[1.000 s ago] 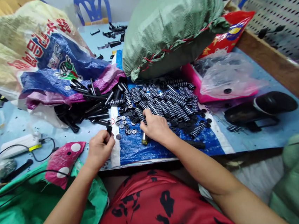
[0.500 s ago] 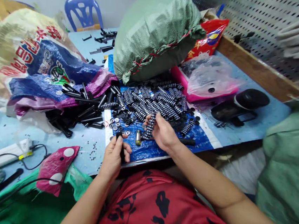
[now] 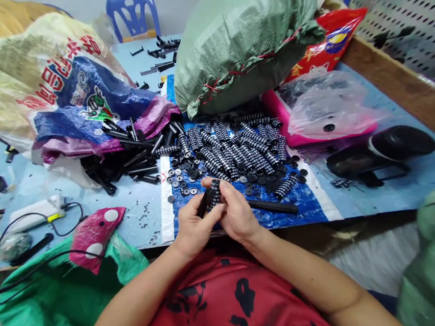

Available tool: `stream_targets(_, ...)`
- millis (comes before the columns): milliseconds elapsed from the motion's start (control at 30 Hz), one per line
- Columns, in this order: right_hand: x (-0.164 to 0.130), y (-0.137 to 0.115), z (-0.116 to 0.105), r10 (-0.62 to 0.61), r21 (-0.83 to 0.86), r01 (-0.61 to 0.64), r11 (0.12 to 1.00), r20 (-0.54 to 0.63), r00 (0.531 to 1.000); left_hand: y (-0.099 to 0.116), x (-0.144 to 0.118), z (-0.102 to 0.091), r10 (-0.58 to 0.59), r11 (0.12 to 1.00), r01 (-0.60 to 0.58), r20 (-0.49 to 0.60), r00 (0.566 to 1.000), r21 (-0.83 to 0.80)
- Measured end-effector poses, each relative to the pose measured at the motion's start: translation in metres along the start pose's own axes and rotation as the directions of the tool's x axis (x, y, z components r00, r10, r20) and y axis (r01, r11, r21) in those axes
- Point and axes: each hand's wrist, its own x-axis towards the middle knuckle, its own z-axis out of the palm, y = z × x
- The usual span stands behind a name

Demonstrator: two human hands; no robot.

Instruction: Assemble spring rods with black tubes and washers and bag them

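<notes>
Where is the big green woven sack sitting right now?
The green woven sack sits at the far side of the blue table, right of centre, just behind the heap of black ribbed springs and beside the red printed bag.

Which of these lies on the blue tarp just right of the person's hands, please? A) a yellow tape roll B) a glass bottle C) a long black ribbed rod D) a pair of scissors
C: a long black ribbed rod lies flat on the blue tarp beside the right hand.

head-worn, looking down, close, edges perhaps warped
</notes>
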Motion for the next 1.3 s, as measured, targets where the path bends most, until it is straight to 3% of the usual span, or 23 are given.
stream_targets(67,0.000,0.001,-0.012,-0.165,-0.225,0.190,0.956,0.127,0.978,0.000,-0.001,-0.003,-0.029,1.000,0.029,0.010,1.000,0.008)
stream_targets(100,0.000,0.000,-0.020,-0.266,-0.338,0.330,0.882,0.222,0.938,0.001,-0.002,-0.007,-0.056,0.998,0.056,0.008,0.998,-0.009)
stream_targets(133,0.000,-0.001,-0.028,-0.358,-0.427,0.480,0.766,0.337,0.871,0.001,-0.003,-0.011,-0.089,0.995,0.089,0.013,0.996,-0.034)
stream_targets(200,0.001,-0.004,-0.042,-0.444,-0.491,0.721,0.489,0.571,0.690,0.002,-0.006,-0.018,-0.145,0.987,0.147,0.037,0.989,-0.072)
stream_targets(267,0.001,-0.007,-0.049,-0.458,-0.466,0.824,0.323,0.685,0.567,0.002,-0.009,-0.022,-0.172,0.980,0.176,0.056,0.984,-0.091)
stream_targets(433,-0.005,-0.009,-0.043,-0.523,-0.484,0.855,0.185,0.688,0.503,-0.001,-0.013,-0.019,-0.233,0.958,0.223,-0.041,0.971,-0.179)
stream_targets(567,-0.013,-0.004,-0.035,-0.538,-0.460,0.883,0.092,0.723,0.433,-0.001,-0.014,-0.014,-0.168,0.965,0.151,-0.065,0.984,-0.213)
stream_targets(733,-0.019,-0.001,-0.035,-0.517,-0.517,0.856,0.013,0.729,0.449,0.001,-0.015,-0.024,-0.292,0.836,0.301,0.093,0.952,-0.459)
stream_targets(900,-0.024,0.006,-0.031,-0.493,-0.566,0.824,0.020,0.712,0.501,-0.002,-0.019,-0.034,-0.267,0.898,0.281,0.088,0.960,-0.337)
stream_targets(1067,-0.024,0.004,-0.041,-0.427,-0.577,0.815,0.052,0.725,0.540,-0.018,-0.023,-0.035,-0.290,0.880,0.327,0.155,0.944,-0.345)
stream_targets(1133,-0.024,0.001,-0.061,-0.376,-0.636,0.772,0.005,0.714,0.591,-0.026,-0.023,-0.045,-0.177,0.968,0.189,0.084,0.981,-0.166)
stream_targets(1167,-0.024,-0.001,-0.074,-0.387,-0.678,0.732,-0.061,0.692,0.609,-0.030,-0.022,-0.052,-0.094,0.995,0.095,0.051,0.994,-0.013)
stream_targets(1233,-0.024,-0.002,-0.099,-0.401,-0.794,0.554,-0.250,0.606,0.687,-0.034,-0.017,-0.069,0.042,0.948,-0.058,0.057,0.998,0.312)
stream_targets(1300,-0.025,0.000,-0.115,-0.378,-0.811,0.477,-0.340,0.582,0.720,-0.035,-0.008,-0.083,0.050,0.834,-0.111,0.126,0.991,0.541)
